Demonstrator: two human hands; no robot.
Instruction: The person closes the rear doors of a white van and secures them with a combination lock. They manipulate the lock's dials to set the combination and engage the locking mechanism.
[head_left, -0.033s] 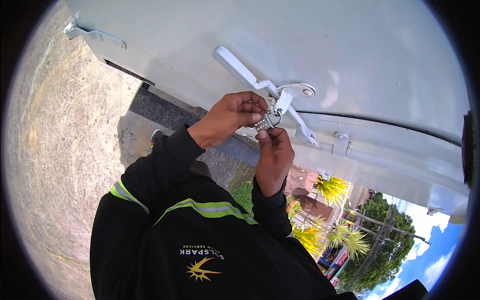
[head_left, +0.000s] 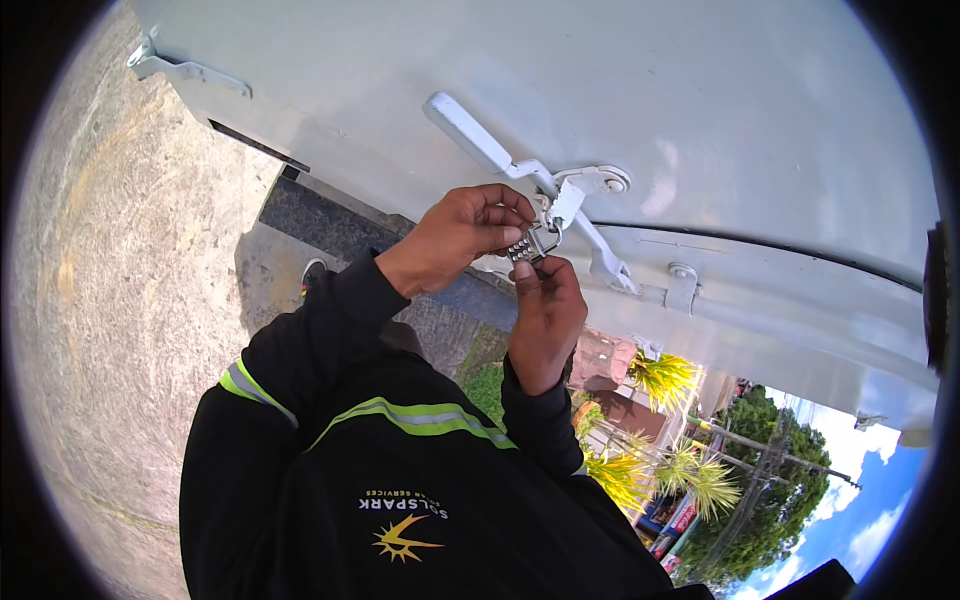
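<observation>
A small silver combination padlock (head_left: 521,248) with rows of dials is pinched between my hands. My left hand (head_left: 450,240) has its thumb and bent fingers closed on the padlock's upper left side. From below, my right hand (head_left: 548,325) grips the lower edge between thumb and forefinger. The padlock's shackle hangs at the white hasp (head_left: 568,202) of a door latch; whether it is fastened I cannot tell. Above the hands, the latch's long white handle (head_left: 468,132) slants across the pale metal door.
The pale grey panel (head_left: 700,120) fills the top of the view. A bracket (head_left: 682,290) holds a bar to the right of the latch. Beneath the panel runs a dark ledge (head_left: 330,215). Sunlit concrete (head_left: 140,330) lies left; plants (head_left: 662,380) and a tree stand lower right.
</observation>
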